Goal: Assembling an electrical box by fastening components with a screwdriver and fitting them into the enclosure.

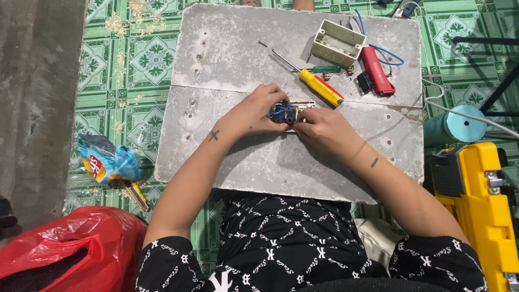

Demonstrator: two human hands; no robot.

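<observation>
Where the green patterned floor tiles (135,65) show on every side, a grey board (232,48) in two slabs is laid flat, and both forearms are stretched over it from the bottom of the view. A crumpled red plastic bag (65,249) is seen at the lower left corner, and a yellow tool case (486,205) at the lower right, just beside a teal spool (454,125). A blue snack packet (105,162) is left on the tiles off the board's left edge.

The left hand (254,114) is curled closed around a small switch module (285,114) with blue wires, at the middle of the board near the seam between the slabs. The right hand (323,127) is pinched shut on the same module from the other side — its fingertips are pressed to the module's right end, touching a pale mounting strip (304,104) beneath.

Farther up the board, well apart from the hands, a pale wall box (338,42) is set open side up. A red utility knife (375,71) is placed just right of it, over a loop of blue wire (390,54). A yellow-handled screwdriver (319,86) is laid slanting between box and hands — nearest the right hand.
</observation>
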